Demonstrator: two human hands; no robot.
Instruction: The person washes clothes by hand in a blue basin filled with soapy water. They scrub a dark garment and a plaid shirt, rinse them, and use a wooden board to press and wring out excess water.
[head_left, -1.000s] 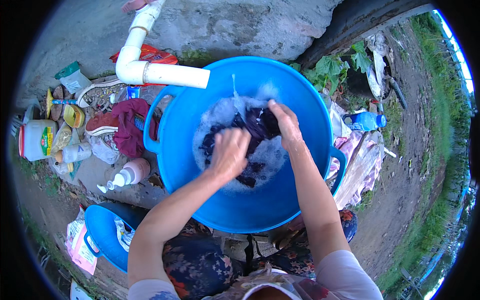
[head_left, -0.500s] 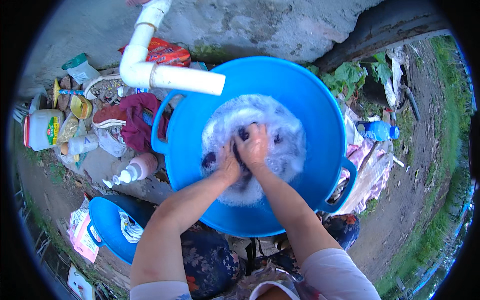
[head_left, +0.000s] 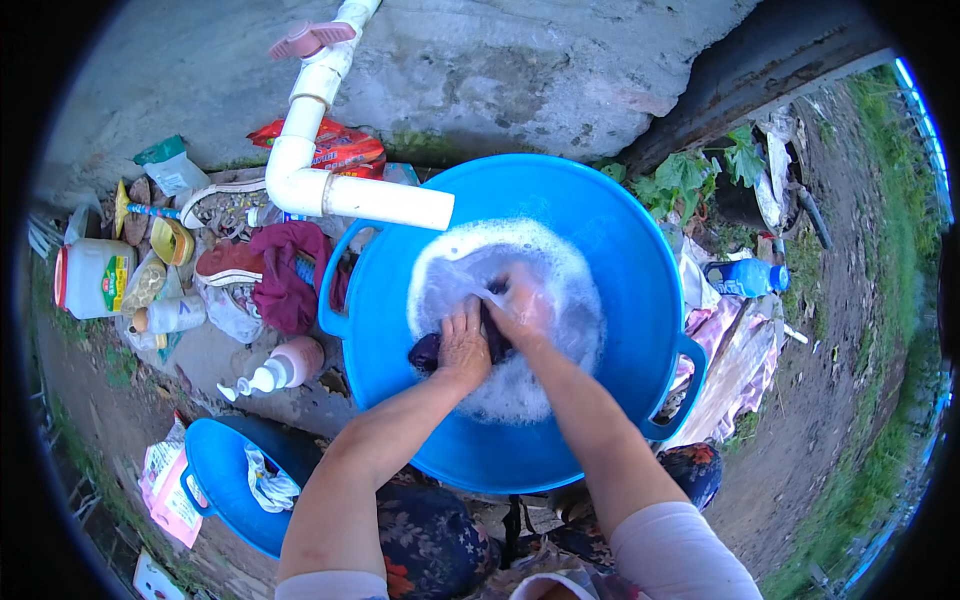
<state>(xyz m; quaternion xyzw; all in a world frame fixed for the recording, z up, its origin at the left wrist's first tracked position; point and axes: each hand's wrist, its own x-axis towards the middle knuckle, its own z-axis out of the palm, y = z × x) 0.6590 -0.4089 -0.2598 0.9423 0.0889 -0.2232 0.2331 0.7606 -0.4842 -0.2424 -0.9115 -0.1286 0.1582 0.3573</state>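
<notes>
Left of centre in a round blue tub [head_left: 620, 420], dark purple cloth [head_left: 424, 352] lies bunched in white suds [head_left: 520, 402]. It looks soft and limp, and probably handles heavy and slippery when soaked; the lump nearest the tub's left edge seems the easiest hold. Next, the left hand [head_left: 465, 348] presses against the cloth, fingers extended. Close by, rightward, the right hand [head_left: 526, 303] blurs in foam. I cannot tell whether either grips.

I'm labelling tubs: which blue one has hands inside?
The larger tub by the white pipe, left hand and right hand among its suds; the smaller tub holds no hand.
</notes>
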